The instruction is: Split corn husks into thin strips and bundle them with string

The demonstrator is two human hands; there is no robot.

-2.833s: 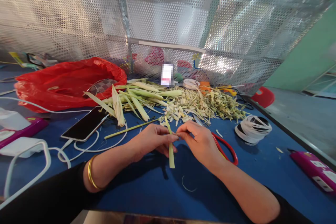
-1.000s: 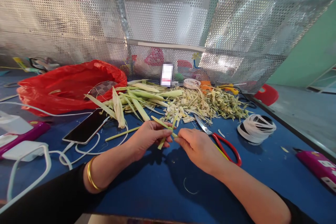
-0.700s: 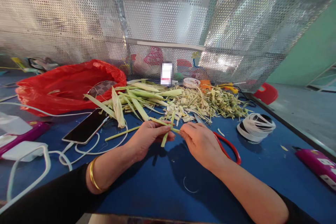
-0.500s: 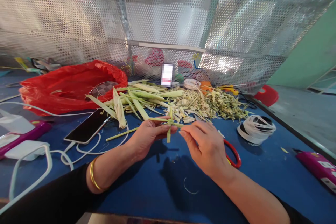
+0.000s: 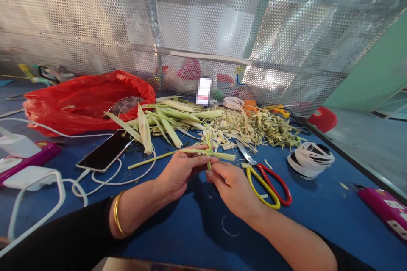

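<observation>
Pale green leaf strips (image 5: 224,156), knotted at the middle into a cross, are held above the blue table. My left hand (image 5: 178,171) pinches them just left of the knot, thumb on top. One long strip runs out to the left past my fingers, and a short wide one points right. The fingertips of my right hand (image 5: 233,186) close on the lower strip just under the knot; the strip's end is hidden by them. Red-and-yellow-handled scissors (image 5: 249,159) lie on the table right of my right hand, blades pointing up and left.
Behind my hands lie long green leaves (image 5: 171,129) and a heap of dry shreds (image 5: 244,125). A red plastic bag (image 5: 63,110), a phone (image 5: 104,152) and white cables (image 5: 111,184) occupy the left. White cord on a spool (image 5: 310,161) and a purple object (image 5: 381,207) sit at right.
My right hand has shifted left and down from the right-pointing strip to the lower strip by the knot. The scissors now show more fully. My left hand keeps its hold.
</observation>
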